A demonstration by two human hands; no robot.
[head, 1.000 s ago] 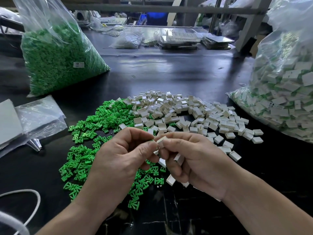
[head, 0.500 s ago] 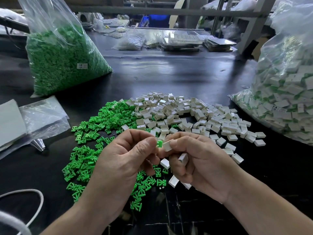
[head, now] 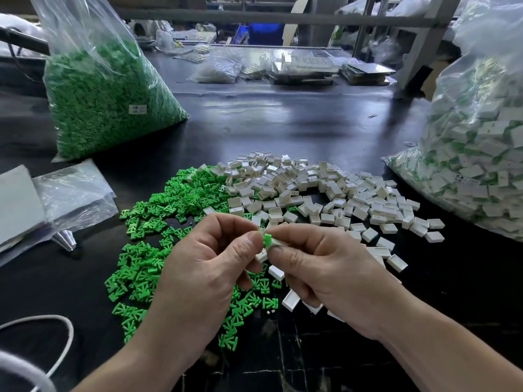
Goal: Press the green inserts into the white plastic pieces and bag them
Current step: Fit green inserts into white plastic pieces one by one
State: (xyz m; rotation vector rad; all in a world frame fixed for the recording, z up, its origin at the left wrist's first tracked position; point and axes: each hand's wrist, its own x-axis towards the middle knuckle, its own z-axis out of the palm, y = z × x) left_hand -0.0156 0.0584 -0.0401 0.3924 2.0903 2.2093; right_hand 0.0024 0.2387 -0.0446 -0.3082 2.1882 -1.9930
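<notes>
Over the near tabletop [head: 283,123], the left hand [head: 203,267] pinches a green insert [head: 267,239] against the white piece [head: 276,244] pinched in the fingers of the right hand [head: 325,267]. It looks only partly seated, though that's hard to see; a skewed push could jam it or flick it away.

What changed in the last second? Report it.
The green insert, unseen a second ago, came into view in the left hand and now meets the white piece pinched by the right hand. Both hands kept their grips; piles and bags stayed put.
</notes>
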